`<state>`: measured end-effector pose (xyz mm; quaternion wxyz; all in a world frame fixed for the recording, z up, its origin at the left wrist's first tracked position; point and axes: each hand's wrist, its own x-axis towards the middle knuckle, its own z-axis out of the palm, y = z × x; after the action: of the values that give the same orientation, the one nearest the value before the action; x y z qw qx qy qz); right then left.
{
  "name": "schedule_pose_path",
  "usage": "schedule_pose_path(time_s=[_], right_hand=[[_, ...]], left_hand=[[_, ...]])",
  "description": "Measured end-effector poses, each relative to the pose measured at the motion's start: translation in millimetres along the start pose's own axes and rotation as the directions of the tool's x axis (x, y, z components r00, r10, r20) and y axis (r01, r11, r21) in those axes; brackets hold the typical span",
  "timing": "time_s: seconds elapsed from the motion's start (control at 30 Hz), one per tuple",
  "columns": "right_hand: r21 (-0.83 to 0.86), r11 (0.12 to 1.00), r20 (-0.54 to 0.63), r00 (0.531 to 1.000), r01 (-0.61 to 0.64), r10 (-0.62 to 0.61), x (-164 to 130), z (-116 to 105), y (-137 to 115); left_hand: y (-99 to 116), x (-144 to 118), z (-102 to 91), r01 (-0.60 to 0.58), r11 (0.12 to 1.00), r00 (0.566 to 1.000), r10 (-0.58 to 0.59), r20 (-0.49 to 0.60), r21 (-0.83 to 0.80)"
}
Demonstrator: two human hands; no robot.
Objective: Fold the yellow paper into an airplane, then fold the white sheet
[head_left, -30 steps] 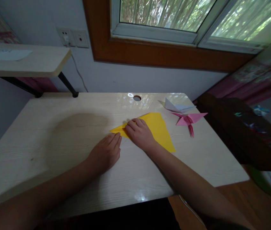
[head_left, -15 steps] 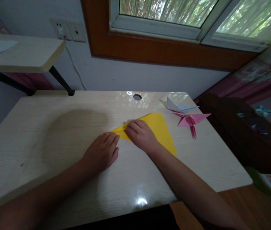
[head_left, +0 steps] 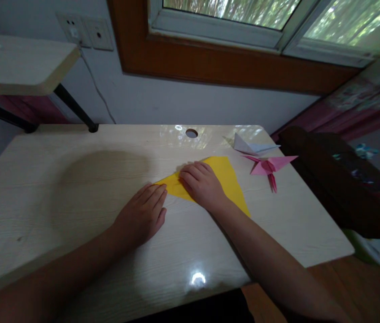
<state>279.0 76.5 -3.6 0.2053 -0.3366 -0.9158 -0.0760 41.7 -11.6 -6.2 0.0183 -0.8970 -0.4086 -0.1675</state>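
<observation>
Head view, left to right: our left hand (head_left: 141,215) lies flat and open on the pale wooden table (head_left: 58,193), gripping nothing, its fingertips just at the left tip of the yellow folded paper (head_left: 228,181). Our right hand (head_left: 203,185) presses palm-down on that paper near the table's middle, fingers loosely spread, not pinching. Farther right lie a pink origami figure (head_left: 268,167) and a white one (head_left: 248,146).

Item: yellow paper (head_left: 227,181). We record one sheet, folded into a flat triangle and lying on the pale wooden desk (head_left: 75,188). Its long edge runs from a sharp left tip down to a right corner near the desk's front, with the apex pointing toward the window side. Surface plain, matte, creased along the left point.
</observation>
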Motion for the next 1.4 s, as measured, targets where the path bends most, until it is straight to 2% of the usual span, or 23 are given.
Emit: schedule_pose_path(time_s=[0.1, 0.27, 0.53, 0.77, 1.03, 1.2, 1.4], right_hand=[[0.006, 1.000, -0.016, 1.000, -0.013, 0.014, 0, -2, -1], [-0.019, 0.999, -0.030, 0.999, 0.041, -0.042, -4, -3, -1], [-0.038, 0.995, 0.029, 0.995, 0.094, -0.093, -8, -4, -3], [0.012, 0.997, 0.029, 0.997, 0.078, -0.078, -10, -6, -1], [0.076, 0.996, -0.060, 0.997, 0.044, -0.040, -11, -7, 3], [0.075, 0.997, -0.034, 0.999, -0.030, 0.032, -6, -4, 8], [0.048, 0.998, 0.002, 0.999, -0.041, 0.041, 6, -1, 6]], left_hand=[[1, -1, 0.3, 0.004, 1.000, 1.000, -0.004, 0.008, 0.008], [2, -1, 0.2, 0.015, 1.000, 1.000, -0.016, 0.022, 0.026], [4, -1, -0.9, 0.028, 0.999, 0.999, -0.028, 0.023, 0.023], [4, 0, -2.4, 0.037, 0.999, 0.999, -0.037, 0.021, 0.003], [3, 0, -1.0, 0.031, 0.999, 0.998, -0.032, 0.045, 0.013], [2, 0, -1.5, 0.026, 1.000, 0.999, -0.026, 0.031, -0.003], [4, 1, -3.4, 0.027, 1.000, 0.999, -0.027, 0.036, 0.001]])
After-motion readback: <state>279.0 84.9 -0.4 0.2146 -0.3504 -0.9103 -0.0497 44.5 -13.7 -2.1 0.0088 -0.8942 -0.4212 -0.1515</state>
